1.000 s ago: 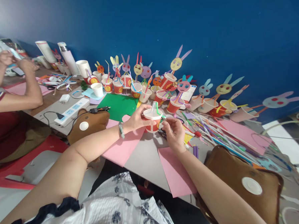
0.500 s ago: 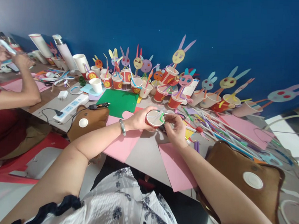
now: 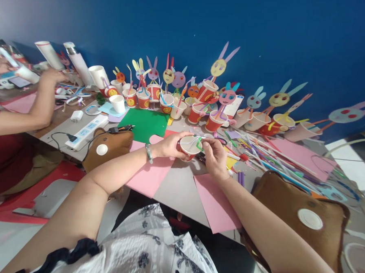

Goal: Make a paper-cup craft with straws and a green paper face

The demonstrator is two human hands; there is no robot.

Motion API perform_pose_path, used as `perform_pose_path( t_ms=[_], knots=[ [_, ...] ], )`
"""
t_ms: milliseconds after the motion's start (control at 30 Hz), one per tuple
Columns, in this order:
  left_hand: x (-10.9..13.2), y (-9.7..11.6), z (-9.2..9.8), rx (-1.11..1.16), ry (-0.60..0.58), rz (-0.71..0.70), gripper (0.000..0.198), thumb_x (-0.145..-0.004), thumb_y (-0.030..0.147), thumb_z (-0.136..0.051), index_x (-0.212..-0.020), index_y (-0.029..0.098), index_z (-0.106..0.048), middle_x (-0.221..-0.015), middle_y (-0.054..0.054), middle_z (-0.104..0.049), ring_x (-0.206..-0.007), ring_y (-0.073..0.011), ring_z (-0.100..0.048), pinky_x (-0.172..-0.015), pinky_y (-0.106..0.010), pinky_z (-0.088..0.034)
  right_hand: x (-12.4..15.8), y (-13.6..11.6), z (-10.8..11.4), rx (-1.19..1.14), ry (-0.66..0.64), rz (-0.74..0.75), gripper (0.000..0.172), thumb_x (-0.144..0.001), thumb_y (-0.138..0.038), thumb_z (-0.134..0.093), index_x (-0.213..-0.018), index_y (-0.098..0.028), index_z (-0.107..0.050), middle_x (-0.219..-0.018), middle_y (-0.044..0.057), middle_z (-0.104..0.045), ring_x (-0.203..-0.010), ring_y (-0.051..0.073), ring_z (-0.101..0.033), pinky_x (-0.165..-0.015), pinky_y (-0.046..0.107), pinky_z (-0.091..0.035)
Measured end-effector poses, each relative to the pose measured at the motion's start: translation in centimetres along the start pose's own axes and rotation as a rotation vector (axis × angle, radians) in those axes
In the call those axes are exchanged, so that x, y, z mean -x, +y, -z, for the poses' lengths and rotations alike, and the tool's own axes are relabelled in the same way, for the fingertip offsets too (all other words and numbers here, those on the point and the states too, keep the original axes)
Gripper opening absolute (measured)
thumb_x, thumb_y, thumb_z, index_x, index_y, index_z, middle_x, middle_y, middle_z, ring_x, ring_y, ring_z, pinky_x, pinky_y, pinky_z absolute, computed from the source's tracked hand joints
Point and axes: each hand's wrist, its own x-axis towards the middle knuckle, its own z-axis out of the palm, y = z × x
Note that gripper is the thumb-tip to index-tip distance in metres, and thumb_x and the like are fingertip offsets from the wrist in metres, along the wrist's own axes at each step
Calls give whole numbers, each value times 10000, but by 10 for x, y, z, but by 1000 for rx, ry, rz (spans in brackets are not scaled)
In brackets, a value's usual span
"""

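My left hand (image 3: 169, 145) is wrapped round a small red paper cup (image 3: 189, 147), tilted so its white inside faces me, above the grey table (image 3: 179, 189). My right hand (image 3: 214, 154) is closed in a pinch at the cup's right rim, on a green and white bent straw (image 3: 197, 142) that pokes into the cup. Pink paper sheets (image 3: 151, 173) lie under both hands. A green bangle sits on my left wrist.
A row of red and white cups with paper rabbit heads (image 3: 218, 68) lines the blue wall. Loose coloured straws (image 3: 269, 161) lie to the right, a green sheet (image 3: 144, 125) and a power strip (image 3: 87, 131) to the left. Two brown plush pads (image 3: 300, 216) flank me. Another person's arms (image 3: 34, 104) work at far left.
The cup went from upright to tilted toward me and dropped lower. My right hand moved onto the straw at its rim. The other person's hand reached out over the table.
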Motion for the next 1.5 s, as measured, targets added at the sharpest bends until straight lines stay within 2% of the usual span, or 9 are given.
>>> perform_pose_path(
  t_ms=[167,367,533,600,767,967,1233,1367,1500],
  knots=[
    [2,6,-7,34,-29,-30,907,-616,339,-921,-1413,181,-517,-1299,-163,-664,-1179,-320,-658,-1036,-456,-497,1,-5,1,15,0,2,430,-925,-628,-552,-994,-215,-649,-903,64,-726,-809,207,-664,-772,360,-532],
    [0,8,3,48,-39,-71,1056,-539,416,-968,-1444,186,-475,-1405,-189,-588,-1310,-339,-572,-1104,-471,-450,-1,-8,3,0,34,13,469,-943,-666,-500,-962,-223,-653,-853,45,-707,-781,197,-650,-754,358,-530],
    [-2,11,13,139,131,-20,624,-803,595,-754,-1221,150,-624,-1224,-155,-677,-1131,-245,-654,-980,-389,-518,-2,-8,4,-30,62,4,483,-949,-677,-482,-929,-229,-659,-807,38,-686,-739,197,-648,-733,372,-531],
    [-3,13,17,145,166,3,543,-855,613,-686,-1115,138,-648,-1126,-132,-699,-1034,-204,-668,-920,-353,-533,-2,-9,4,-38,65,7,481,-949,-677,-483,-931,-231,-662,-823,41,-692,-754,200,-654,-745,378,-533],
    [-1,16,23,14,24,-37,679,-659,516,-893,-1166,142,-641,-1100,-118,-703,-992,-208,-661,-927,-361,-520,-2,-11,5,-37,67,14,463,-957,-655,-486,-937,-228,-664,-839,48,-695,-781,204,-656,-769,386,-528],
    [0,13,22,-84,-91,-38,1000,-513,444,-973,-1378,189,-541,-1317,-157,-637,-1155,-284,-630,-996,-425,-494,-5,-14,11,-42,81,63,325,-945,-534,-559,-965,-227,-664,-889,58,-709,-816,213,-656,-786,398,-526],
    [1,14,10,-45,-87,7,834,-604,430,-937,-1324,172,-605,-1330,-157,-651,-1218,-298,-630,-1033,-422,-484,-2,-31,15,109,-117,217,208,-850,-379,-708,-1020,-259,-706,-1016,64,-739,-972,263,-670,-895,455,-512],
    [2,13,3,-9,-65,-22,793,-641,391,-927,-1334,180,-606,-1331,-155,-660,-1177,-281,-657,-1005,-399,-508,-1,-32,13,137,-126,245,91,-892,-354,-680,-895,-270,-715,-917,53,-736,-953,260,-659,-911,469,-504],
    [2,11,0,-4,-55,-59,721,-688,364,-904,-1328,189,-623,-1349,-153,-656,-1197,-274,-654,-1029,-395,-500,-2,-28,12,143,-91,235,111,-887,-353,-688,-820,-265,-690,-883,54,-713,-915,257,-649,-872,469,-513]
  ],
)
